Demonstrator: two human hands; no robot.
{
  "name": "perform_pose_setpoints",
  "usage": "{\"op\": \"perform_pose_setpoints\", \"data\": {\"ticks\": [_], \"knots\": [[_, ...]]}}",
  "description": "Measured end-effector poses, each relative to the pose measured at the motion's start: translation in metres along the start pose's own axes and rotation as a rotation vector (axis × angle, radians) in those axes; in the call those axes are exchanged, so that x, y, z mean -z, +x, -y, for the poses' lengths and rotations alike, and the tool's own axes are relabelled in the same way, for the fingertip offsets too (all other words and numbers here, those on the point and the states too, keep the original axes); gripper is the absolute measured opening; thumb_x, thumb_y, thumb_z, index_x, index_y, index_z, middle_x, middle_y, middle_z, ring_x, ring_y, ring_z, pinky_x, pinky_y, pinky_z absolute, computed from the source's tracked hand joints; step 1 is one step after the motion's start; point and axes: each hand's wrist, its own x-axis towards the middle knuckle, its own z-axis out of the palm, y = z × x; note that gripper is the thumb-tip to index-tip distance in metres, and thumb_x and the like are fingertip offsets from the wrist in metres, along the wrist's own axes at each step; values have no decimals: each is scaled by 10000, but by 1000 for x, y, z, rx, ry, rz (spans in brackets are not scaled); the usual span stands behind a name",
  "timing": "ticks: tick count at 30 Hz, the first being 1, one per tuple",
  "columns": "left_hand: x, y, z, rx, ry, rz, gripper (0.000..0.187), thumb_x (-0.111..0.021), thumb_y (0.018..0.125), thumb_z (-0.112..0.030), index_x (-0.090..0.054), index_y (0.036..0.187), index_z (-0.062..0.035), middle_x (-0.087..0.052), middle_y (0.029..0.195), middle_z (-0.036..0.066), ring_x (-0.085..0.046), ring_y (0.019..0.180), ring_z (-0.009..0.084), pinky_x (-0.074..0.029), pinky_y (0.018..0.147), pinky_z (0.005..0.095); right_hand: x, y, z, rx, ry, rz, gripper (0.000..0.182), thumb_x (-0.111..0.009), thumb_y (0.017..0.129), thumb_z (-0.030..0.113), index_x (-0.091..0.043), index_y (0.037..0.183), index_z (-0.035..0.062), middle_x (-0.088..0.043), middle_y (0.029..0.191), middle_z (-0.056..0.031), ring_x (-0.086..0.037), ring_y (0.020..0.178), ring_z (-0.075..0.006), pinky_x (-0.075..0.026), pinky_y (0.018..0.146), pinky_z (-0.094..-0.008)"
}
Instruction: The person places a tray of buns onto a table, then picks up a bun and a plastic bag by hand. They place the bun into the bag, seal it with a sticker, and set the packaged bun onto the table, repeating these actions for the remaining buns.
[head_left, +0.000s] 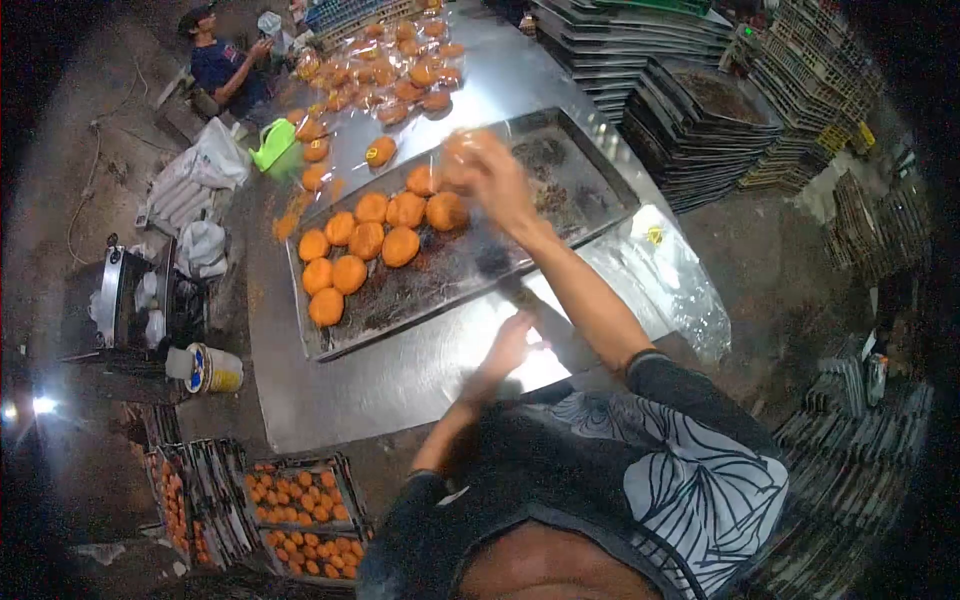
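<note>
Round orange-brown buns (366, 240) lie grouped on the left part of a dark metal baking tray (400, 325). Above the tray's far edge, my right hand (490, 180) is raised and smeared by motion. Its fingers are closed around a bun (470, 145), which seems to be in clear plastic. My left hand (510, 345) is low, over the metal table just in front of the tray's near edge. Blur hides its fingers, and I cannot make out whether it holds anything. Beyond the tray, a single wrapped bun (381, 151) with a yellow label rests on the table.
Many bagged buns (400, 65) cover the table's far end, near a green scoop-like object (272, 145). Clear plastic bags (675, 280) lie at the right corner. Stacked trays (690, 130) stand right; racked buns (300, 500) stand lower left. Another person (225, 65) is at the far left.
</note>
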Motion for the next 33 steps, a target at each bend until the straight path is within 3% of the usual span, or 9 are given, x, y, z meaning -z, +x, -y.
{"op": "perform_pose_setpoints", "data": {"ticks": [4, 8, 16, 18, 24, 26, 28, 30, 33], "knots": [[-45, 7, 64, 114, 35, 188, 324, -622, 675, -148, -551, 957, -5, -549, 908, 187, -511, 858, 330, -417, 738, 362, 7, -63, -15, -14, 63, 381, 417, -567, 750, 198, -475, 1116, 21, -471, 1140, -205, -486, 1015, -290, -376, 871, -352], [-13, 7, 54, 183, -133, 159, 226, -556, 762, -162, -592, 925, -10, -599, 813, 138, -567, 761, 251, -437, 704, 338, 77, -226, -61, -717, 163, 980, 210, -634, 716, 188, -626, 856, 32, -628, 817, -99, -585, 750, -171, -452, 700, -288], [-39, 22, 15, 292, -480, 257, 184, -534, 802, -184, -596, 845, -16, -605, 786, 77, -553, 726, 134, -449, 672, 266, 110, -249, -76, -436, 42, 600, 211, -561, 785, 190, -574, 797, -20, -572, 631, -105, -534, 570, -140, -440, 546, -283], [-63, 11, 25, -165, 267, 260, 182, -531, 795, -222, -610, 806, -58, -604, 779, 64, -550, 656, 146, -445, 602, 281, 129, -260, -72, -754, 150, 622, 252, -529, 811, 221, -514, 773, -27, -571, 597, -120, -563, 554, -173, -445, 518, -291], [-86, -1, 33, 24, 173, 320, 115, -551, 721, -131, -607, 799, -68, -592, 724, 67, -554, 635, 160, -453, 597, 259, 116, -264, -38, -1078, 153, 498, 162, -382, 822, 89, -466, 921, -7, -589, 645, -122, -535, 442, -167, -424, 420, -285], [-25, 17, -8, -199, 92, -377, 120, -511, 715, -113, -586, 759, -31, -571, 716, 61, -532, 666, 185, -432, 595, 286, 96, -273, -78, -798, 84, 813, 182, -400, 829, 111, -475, 960, 10, -601, 732, -118, -562, 545, -155, -461, 479, -271], [19, 19, -53, -94, -216, -299, 136, -516, 756, -111, -599, 864, -106, -543, 804, 89, -543, 775, 213, -435, 631, 319, 72, -243, -114, -198, 199, 617, 286, -417, 873, 226, -484, 1074, 34, -600, 788, -112, -593, 741, -169, -490, 697, -261], [46, 13, -58, 8, -58, -293, 147, -531, 762, -120, -609, 882, -84, -555, 799, 102, -543, 788, 264, -430, 682, 354, 35, -155, -59, -1328, 1415, -130, 426, -475, 827, 367, -452, 1126, 65, -558, 1012, -130, -524, 963, -215, -438, 837, -315], [78, 4, -17, 289, -558, -913, 617, -596, 745, -130, -278, 1269, -56, -300, 1262, 185, -302, 1155, 268, -358, 877, 360, -27, -109, 24, -944, 1810, 111, 519, -456, 817, 407, -400, 1193, 54, -409, 1226, -144, -387, 1142, -250, -339, 946, -346]]}}
